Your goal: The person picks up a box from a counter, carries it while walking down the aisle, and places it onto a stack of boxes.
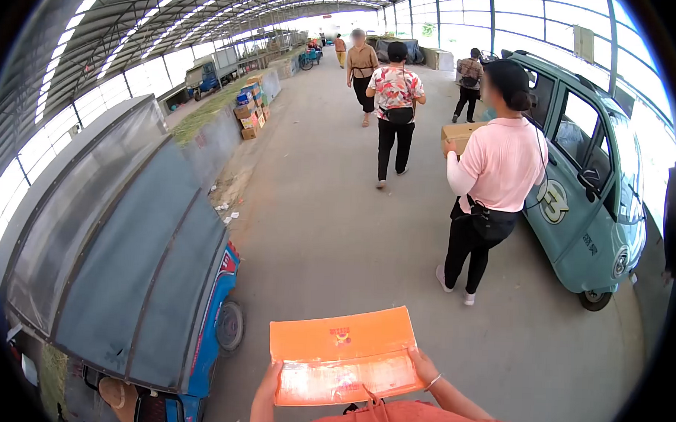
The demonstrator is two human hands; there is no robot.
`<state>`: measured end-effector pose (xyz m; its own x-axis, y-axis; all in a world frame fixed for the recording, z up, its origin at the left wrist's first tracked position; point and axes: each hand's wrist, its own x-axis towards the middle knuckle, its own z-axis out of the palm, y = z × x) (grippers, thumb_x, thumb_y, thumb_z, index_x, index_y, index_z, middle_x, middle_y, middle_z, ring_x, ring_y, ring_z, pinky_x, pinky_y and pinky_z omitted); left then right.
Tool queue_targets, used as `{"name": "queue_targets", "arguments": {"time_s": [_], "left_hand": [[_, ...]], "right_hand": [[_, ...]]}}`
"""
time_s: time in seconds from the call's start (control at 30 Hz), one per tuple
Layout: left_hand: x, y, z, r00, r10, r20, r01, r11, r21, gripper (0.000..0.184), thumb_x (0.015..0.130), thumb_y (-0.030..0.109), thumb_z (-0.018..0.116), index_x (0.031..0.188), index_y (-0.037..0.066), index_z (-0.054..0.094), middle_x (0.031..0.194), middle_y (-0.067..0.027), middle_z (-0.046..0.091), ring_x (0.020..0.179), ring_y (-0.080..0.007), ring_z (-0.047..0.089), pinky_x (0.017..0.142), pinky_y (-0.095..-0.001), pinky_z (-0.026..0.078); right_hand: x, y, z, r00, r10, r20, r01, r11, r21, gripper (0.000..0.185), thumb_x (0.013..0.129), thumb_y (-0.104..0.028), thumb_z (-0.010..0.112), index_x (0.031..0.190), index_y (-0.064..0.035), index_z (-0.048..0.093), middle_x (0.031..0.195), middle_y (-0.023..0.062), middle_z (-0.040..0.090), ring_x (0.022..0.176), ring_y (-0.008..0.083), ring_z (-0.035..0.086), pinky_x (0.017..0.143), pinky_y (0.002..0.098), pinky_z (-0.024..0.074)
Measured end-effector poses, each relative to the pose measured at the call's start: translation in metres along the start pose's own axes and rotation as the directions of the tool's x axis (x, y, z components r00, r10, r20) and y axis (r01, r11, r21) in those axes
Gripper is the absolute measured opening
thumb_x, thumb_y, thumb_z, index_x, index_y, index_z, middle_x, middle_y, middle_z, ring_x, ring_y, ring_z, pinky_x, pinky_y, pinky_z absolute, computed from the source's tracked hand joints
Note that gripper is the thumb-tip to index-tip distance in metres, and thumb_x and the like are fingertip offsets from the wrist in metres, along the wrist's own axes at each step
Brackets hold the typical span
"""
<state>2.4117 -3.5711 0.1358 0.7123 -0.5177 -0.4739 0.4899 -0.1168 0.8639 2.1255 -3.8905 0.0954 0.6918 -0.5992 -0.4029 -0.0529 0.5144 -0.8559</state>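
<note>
An orange cardboard box (341, 334) with a small printed logo is held level in front of my body. Clear tape on its nearer part shines in the light. My left hand (269, 381) grips the box's left end, and my right hand (425, 369), with a bracelet at the wrist, is closed on the right end. Most of the fingers are hidden beneath or behind the box. An orange-red garment with a drawstring shows just below it.
A covered blue three-wheeler (146, 264) stands close on the left, a pale green car (577, 197) on the right. Ahead walks a person in pink (496, 164) carrying a brown box (460, 133); several people are farther off. Stacked cartons (251, 111) line the left wall.
</note>
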Motion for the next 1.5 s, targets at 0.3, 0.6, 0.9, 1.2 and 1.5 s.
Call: {"name": "queue_targets", "arguments": {"time_s": [0.3, 0.6, 0.9, 1.2, 1.5], "left_hand": [[0.094, 0.067, 0.132, 0.993, -0.061, 0.104, 0.057, 0.998, 0.035, 0.054, 0.104, 0.035, 0.047, 0.146, 0.003, 0.038, 0.138, -0.0085, 0.053, 0.124, -0.0202, 0.054, 0.106, -0.0356, 0.041], [0.211, 0.12, 0.239, 0.948, -0.024, 0.318, -0.02, 0.991, 0.134, 0.056, 0.104, 0.031, 0.047, 0.149, 0.001, 0.033, 0.143, -0.0103, 0.049, 0.13, -0.0186, 0.049, 0.108, -0.0346, 0.04], [0.367, 0.176, 0.351, 0.919, -0.032, 0.392, -0.022, 0.991, 0.131, 0.055, 0.104, 0.029, 0.047, 0.15, 0.002, 0.032, 0.144, -0.011, 0.048, 0.129, -0.0188, 0.05, 0.107, -0.0347, 0.041], [0.511, 0.231, 0.443, 0.868, -0.034, 0.495, -0.005, 0.997, 0.077, 0.053, 0.102, 0.031, 0.049, 0.146, 0.002, 0.037, 0.139, -0.0096, 0.052, 0.124, -0.0187, 0.053, 0.105, -0.0349, 0.043], [0.597, 0.266, 0.499, 0.912, -0.064, 0.406, 0.014, 0.992, 0.124, 0.055, 0.102, 0.031, 0.049, 0.147, 0.002, 0.035, 0.141, -0.0109, 0.05, 0.128, -0.0201, 0.049, 0.108, -0.0361, 0.04]], "right_hand": [[0.08, -0.081, -0.065, 0.997, -0.033, -0.074, 0.034, 0.999, 0.017, 0.051, 0.105, -0.036, 0.048, 0.135, 0.0049, 0.051, 0.127, 0.0103, 0.061, 0.113, 0.0171, 0.059, 0.097, 0.0315, 0.0478], [0.151, -0.118, -0.117, 0.976, -0.064, -0.21, 0.106, 0.975, 0.196, 0.052, 0.105, -0.036, 0.047, 0.137, 0.0042, 0.047, 0.129, 0.0131, 0.059, 0.115, 0.0198, 0.059, 0.097, 0.0331, 0.0491], [0.29, -0.205, -0.169, 0.949, -0.1, -0.3, 0.14, 0.984, 0.114, 0.055, 0.104, -0.039, 0.048, 0.138, 0.0047, 0.046, 0.129, 0.013, 0.059, 0.116, 0.0199, 0.059, 0.097, 0.0331, 0.0493], [0.413, -0.311, -0.194, 0.929, -0.164, -0.333, 0.21, 0.972, 0.106, 0.059, 0.104, -0.041, 0.05, 0.14, 0.0043, 0.044, 0.128, 0.012, 0.06, 0.114, 0.0195, 0.06, 0.095, 0.0327, 0.0502], [0.521, -0.359, -0.223, 0.944, -0.087, -0.319, 0.124, 0.987, 0.098, 0.053, 0.105, -0.037, 0.046, 0.14, 0.0024, 0.045, 0.128, 0.0118, 0.06, 0.111, 0.0196, 0.062, 0.093, 0.0331, 0.0526]]}}
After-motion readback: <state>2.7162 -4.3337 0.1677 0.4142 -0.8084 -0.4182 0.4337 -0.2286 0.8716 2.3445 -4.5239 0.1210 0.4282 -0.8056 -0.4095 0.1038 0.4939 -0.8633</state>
